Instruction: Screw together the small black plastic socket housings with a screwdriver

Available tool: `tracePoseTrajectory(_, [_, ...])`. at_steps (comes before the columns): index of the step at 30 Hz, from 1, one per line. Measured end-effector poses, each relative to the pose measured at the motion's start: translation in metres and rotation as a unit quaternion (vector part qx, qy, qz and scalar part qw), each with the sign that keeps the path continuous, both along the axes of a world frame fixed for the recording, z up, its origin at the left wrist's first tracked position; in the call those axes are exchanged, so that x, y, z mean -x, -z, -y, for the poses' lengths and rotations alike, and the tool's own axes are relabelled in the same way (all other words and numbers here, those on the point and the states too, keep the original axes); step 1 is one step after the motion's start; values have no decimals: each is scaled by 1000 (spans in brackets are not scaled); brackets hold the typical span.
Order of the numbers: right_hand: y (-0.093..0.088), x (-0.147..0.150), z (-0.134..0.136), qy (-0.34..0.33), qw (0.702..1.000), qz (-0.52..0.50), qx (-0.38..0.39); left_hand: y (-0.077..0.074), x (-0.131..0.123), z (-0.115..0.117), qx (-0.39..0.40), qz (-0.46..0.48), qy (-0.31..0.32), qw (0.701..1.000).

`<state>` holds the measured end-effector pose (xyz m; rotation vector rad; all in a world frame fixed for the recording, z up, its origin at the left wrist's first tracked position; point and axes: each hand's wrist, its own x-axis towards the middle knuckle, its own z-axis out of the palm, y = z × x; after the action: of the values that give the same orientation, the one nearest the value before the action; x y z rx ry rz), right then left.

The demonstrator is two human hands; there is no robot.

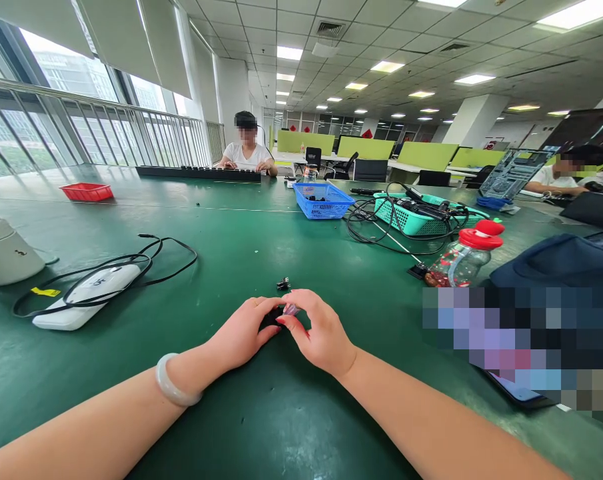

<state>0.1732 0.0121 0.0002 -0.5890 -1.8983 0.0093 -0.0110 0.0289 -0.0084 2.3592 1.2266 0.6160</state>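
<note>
- The left hand [238, 333] has its thumb and forefinger closed on a small black piece [272, 318], which sits between their tips, partly hidden by them.
- The right hand [326, 333] curls in from the other side, thumb and forefinger bent into a ring, their tips pinching a small shiny pinkish piece [291, 309] right beside the black one; it is too small to tell what it is.
- The fingertips of both hands meet or nearly meet; whether the two pieces touch, I cannot tell.
- Just beyond the fingers, a second small black part [283, 284] lies on the green table [241, 253].
- Left of the fingers, well apart, lies a white device [94, 293] with a black cable [184, 240] looped over it; farther left stands a pale mug [6, 250].
- Far beyond the fingers, to the left, is a red basket [86, 192]; ahead and a little right, a blue basket [324, 205] with dark bits inside.
- Right of that, a green basket [406, 223] is heaped with black cords [368, 223].
- To the right of the fingers stands a red-lidded bottle [464, 260], near a dark bag [546, 263].
- Across the table, far from the fingers, sits a person [248, 153] in white.
</note>
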Motion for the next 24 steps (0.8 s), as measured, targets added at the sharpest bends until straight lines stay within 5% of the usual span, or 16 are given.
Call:
tracePoseTrajectory(6, [5,-2,-4,43,998,-12,36,-3,0,2,-15,-3,15,1000])
tracePoseTrajectory(15, [-3,-6,2,-30,990,-23,-136,1,1,1,-5,-7,1,1000])
tracePoseTrajectory(24, [9,-9,-13,78,996,-34,36,-6,-2,4,-1,-3,-21,1000])
